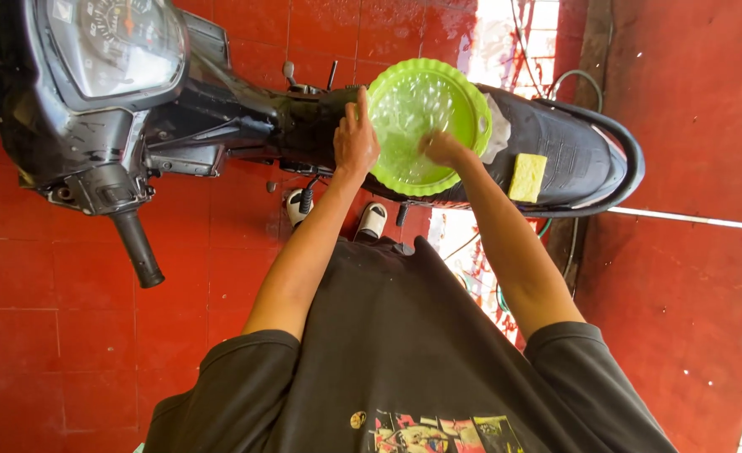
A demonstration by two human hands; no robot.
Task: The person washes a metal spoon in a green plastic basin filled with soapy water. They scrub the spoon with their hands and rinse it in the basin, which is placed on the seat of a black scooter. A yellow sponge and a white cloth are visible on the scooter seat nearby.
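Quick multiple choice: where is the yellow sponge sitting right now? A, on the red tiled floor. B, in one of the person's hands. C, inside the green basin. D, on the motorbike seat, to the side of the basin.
D: the yellow sponge lies on the black motorbike seat, apart from the green basin that the left hand grips by its rim.

Black motorbike across upper frame; speedometer upper left; handlebar grip left of centre. Yellow sponge on seat, right. Red tiled floor. White shoes centre.
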